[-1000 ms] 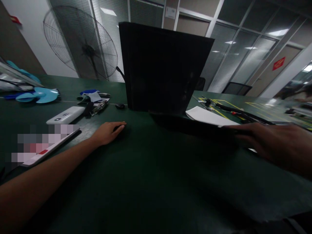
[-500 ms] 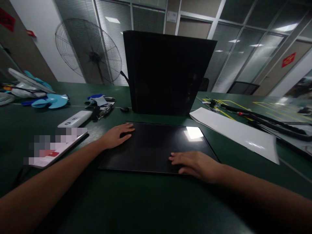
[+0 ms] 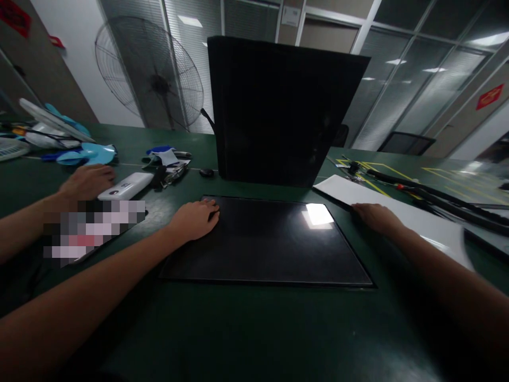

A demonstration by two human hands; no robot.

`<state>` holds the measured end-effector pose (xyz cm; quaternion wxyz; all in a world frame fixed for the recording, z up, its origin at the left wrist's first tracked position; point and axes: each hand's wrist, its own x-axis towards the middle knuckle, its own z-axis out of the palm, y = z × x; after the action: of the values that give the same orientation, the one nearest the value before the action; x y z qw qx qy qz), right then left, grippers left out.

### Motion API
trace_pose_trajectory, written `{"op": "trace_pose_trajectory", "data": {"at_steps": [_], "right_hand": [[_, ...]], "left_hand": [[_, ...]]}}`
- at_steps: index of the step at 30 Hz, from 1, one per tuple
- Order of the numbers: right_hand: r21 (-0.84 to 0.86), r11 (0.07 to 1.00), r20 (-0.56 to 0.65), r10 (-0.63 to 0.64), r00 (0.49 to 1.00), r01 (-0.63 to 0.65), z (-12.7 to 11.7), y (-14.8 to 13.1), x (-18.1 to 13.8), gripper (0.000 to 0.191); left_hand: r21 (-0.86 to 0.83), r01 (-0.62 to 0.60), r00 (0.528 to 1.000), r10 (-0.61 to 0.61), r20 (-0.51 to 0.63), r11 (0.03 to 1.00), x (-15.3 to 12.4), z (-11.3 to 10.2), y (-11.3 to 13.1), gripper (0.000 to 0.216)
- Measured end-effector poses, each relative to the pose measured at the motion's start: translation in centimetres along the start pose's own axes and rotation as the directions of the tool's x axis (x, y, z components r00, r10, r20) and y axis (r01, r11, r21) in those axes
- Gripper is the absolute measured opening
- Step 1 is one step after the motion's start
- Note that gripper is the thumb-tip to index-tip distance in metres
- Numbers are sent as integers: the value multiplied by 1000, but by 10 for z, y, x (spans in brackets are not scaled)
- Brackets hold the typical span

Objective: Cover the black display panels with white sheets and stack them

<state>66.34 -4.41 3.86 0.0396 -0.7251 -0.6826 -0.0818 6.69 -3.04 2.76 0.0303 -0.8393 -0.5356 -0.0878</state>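
A flat black panel [image 3: 254, 244] with a glossy face lies on the green table, a ceiling light mirrored near its far right corner. My left hand [image 3: 194, 220] rests over the panel's left edge, fingers lying on its surface and thumb hidden. To the right, my right hand [image 3: 376, 218] has its fingers closed at the near edge of a white sheet [image 3: 401, 209]; the fingertips under the edge are hard to see. Behind the panel stands a large black upright screen-like board [image 3: 282, 111].
Another person's hand [image 3: 87, 183] reaches in at left, beside a white device [image 3: 126, 186]. A partly blurred-out slab [image 3: 99, 233] lies nearer. Blue fan blades [image 3: 89, 154], cloths and keys [image 3: 169, 162] are farther back. Black strips [image 3: 441, 199] lie at right.
My right hand has left the black panel and moved right to the white sheet's edge. My left hand stays at the panel's left side. Another person's hand has come in at left.
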Motion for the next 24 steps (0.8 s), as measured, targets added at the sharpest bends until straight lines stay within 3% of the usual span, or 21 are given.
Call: {"op": "trace_pose_trajectory", "data": {"at_steps": [5, 8, 11, 15, 17, 20, 24], "right_hand": [[-84, 985, 23, 154, 988, -152, -27, -3, -17, 46], [-122, 970, -7, 212, 977, -211, -49, -19, -31, 52], [-188, 975, -3, 120, 993, -118, -64, -56, -53, 45], [-161, 978, 118, -117, 986, 135, -72, -136, -95, 36], [-73, 942, 182, -311, 933, 329, -72, -179, -117, 35], [29, 816, 120, -577, 808, 578, -67, -235, -141, 36], [135, 660, 32, -748, 662, 739, -65, -278, -153, 47]], "left_hand": [[-22, -23, 1000, 23, -17, 999, 1, 9, -9, 60], [-82, -46, 999, 48, 20, 996, 3, 13, -14, 68], [-104, -46, 997, 52, 54, 993, 5, 16, -15, 70], [-155, -18, 1000, 21, 17, 988, 2, 16, -8, 73], [-213, 7, 1000, -10, -13, 977, -1, 14, -3, 76], [-298, 74, 996, -88, -35, 952, -5, 11, 1, 82], [-294, 48, 998, -60, -32, 955, -4, 12, -6, 88]]}}
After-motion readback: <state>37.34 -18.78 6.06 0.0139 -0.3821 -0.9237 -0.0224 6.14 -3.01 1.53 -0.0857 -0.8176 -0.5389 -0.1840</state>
